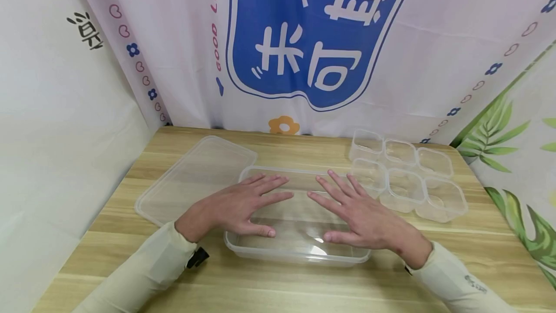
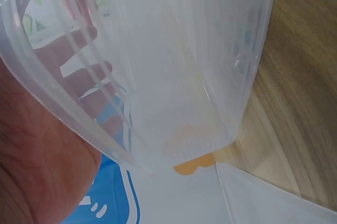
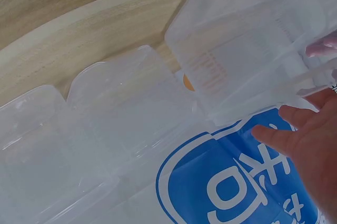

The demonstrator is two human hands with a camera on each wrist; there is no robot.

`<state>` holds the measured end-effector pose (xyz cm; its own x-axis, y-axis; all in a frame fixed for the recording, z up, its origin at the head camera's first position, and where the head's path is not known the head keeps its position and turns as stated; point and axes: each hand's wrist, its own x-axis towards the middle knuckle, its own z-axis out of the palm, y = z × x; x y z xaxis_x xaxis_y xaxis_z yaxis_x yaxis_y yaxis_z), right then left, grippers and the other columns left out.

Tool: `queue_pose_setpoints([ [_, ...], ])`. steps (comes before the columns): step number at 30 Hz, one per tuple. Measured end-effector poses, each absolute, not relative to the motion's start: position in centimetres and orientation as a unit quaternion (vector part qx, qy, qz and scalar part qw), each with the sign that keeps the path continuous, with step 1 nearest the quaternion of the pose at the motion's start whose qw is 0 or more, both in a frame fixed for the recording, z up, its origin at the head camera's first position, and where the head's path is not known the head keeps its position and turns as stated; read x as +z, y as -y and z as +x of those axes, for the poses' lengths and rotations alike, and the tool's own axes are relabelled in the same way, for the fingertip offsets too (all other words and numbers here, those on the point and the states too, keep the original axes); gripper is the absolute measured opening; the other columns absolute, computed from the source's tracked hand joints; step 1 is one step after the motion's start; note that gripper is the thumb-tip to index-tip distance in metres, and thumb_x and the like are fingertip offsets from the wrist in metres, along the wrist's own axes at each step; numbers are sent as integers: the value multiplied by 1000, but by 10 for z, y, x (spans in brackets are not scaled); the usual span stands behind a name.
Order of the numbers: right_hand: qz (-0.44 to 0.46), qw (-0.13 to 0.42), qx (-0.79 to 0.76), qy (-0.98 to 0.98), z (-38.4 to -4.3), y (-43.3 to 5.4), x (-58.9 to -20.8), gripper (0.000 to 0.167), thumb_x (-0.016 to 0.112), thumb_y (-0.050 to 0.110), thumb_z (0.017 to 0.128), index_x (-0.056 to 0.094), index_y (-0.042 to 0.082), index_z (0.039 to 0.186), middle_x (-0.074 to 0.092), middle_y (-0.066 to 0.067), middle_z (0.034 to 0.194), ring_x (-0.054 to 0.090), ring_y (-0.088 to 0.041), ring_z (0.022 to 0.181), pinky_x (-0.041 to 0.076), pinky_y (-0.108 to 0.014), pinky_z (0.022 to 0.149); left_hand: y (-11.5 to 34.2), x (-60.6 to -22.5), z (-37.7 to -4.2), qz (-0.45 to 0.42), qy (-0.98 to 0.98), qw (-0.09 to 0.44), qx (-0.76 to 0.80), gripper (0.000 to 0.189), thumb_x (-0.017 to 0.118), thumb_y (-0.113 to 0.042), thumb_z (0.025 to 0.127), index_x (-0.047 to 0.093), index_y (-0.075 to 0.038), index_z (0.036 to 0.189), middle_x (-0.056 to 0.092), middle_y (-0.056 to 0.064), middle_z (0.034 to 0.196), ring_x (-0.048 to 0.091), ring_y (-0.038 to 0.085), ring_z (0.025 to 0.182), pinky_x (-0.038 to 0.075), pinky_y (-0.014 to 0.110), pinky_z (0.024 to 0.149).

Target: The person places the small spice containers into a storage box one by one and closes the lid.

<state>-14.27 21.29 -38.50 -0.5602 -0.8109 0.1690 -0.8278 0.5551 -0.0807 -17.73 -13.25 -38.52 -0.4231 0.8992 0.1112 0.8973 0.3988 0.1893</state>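
A large clear plastic container [image 1: 299,255] lies in the middle of the wooden table, its open top facing up. Above it in the head view, my left hand [image 1: 241,204] spreads its fingers over the left part, thumb pointing inward. My right hand [image 1: 360,214] is spread in the same way over the right part. Neither hand holds anything. Through the container wall [image 2: 174,50], the left wrist view shows the left fingers. From the right wrist view, the right hand [image 3: 310,145] has its fingers extended beside the container [image 3: 237,71].
A flat translucent lid [image 1: 195,173] lies on the table [image 1: 260,289] left of the container, partly behind the left hand. Several small clear square cups [image 1: 404,192] stand in two rows at the back right. A printed cloth [image 1: 191,62] hangs behind the table.
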Motion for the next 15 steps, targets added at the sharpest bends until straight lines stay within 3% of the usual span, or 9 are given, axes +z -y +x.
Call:
queue_pose_setpoints([
  [15,459,71,69,883,-139,-214,-380,84,52,69,97,27,25,165,7,-8,172,7,-41,155,11,-68,117,137,-383,-170,547,-828,-25,122,88,46,-73,97,33,-15,163,22,11,169,23,34,153,22,58,119],
])
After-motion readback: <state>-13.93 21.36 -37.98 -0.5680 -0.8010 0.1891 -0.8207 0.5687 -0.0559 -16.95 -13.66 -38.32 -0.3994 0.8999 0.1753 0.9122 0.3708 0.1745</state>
